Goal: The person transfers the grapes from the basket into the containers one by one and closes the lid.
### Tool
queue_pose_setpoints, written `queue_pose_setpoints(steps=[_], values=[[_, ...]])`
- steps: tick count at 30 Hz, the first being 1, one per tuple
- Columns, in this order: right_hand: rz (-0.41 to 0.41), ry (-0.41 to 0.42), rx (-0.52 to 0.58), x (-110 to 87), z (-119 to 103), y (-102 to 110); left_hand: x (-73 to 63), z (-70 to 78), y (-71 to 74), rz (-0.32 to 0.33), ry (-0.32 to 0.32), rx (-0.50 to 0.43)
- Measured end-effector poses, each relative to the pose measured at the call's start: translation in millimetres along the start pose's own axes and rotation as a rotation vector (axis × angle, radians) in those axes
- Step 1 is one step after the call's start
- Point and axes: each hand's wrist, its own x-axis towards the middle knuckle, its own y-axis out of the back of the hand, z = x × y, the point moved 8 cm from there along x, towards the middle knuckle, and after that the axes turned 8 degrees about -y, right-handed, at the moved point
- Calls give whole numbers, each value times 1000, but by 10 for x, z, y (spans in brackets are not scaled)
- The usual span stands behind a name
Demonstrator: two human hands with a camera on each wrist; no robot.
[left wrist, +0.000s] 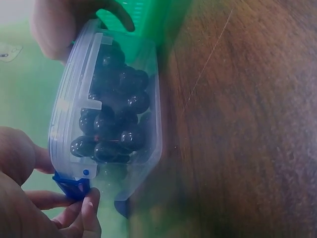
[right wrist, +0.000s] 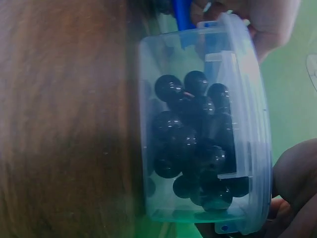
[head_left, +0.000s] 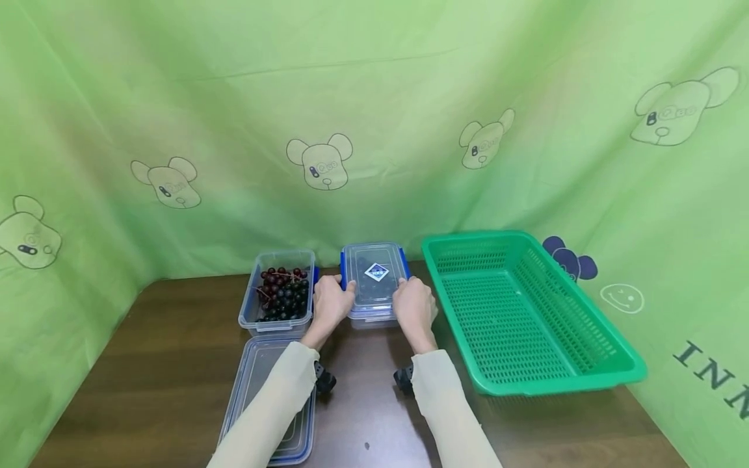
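Observation:
A clear lidded container point(head_left: 374, 281) with blue clips stands on the brown table point(head_left: 175, 338), full of dark grapes point(left wrist: 115, 124). My left hand point(head_left: 342, 291) holds its left side, and the fingertips pinch the blue clip point(left wrist: 73, 186) there. On the opposite side my right hand point(head_left: 405, 289) grips it, one finger curled over the lid's edge point(left wrist: 119, 15). In the right wrist view the container point(right wrist: 208, 139) lies close up, with the right hand's fingers point(right wrist: 297, 183) at its near end.
An open clear container of dark red grapes point(head_left: 281, 292) stands just left of the held one. Its loose lid point(head_left: 266, 396) lies nearer, under my left forearm. A green mesh basket point(head_left: 521, 312) stands to the right. Green cloth walls the table.

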Motion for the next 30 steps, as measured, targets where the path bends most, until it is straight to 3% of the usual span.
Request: queue_pose_setpoints(steps=[9,13,15,20,24,27,30], values=[[-14,6,-27,-30,-27,-24,-17,-47,-3,-25,-4,-28],[-15,56,-38,-89,-136,16,43,-58,24,-66,-75,-29],[-2,89,-41,-144,-219,65,49,-13,91,-117,-105,-31],[31,193,-37,-379,-422,180,-83,168,456,-228,-166,10],[9,311,-14,-683,-547,186,-255,146,836,-297,-236,61],[-117,412,53,-930,-599,104,-421,-12,1141,-329,-260,99],[-342,465,148,-1148,-583,-47,-595,-222,1422,-362,-239,126]])
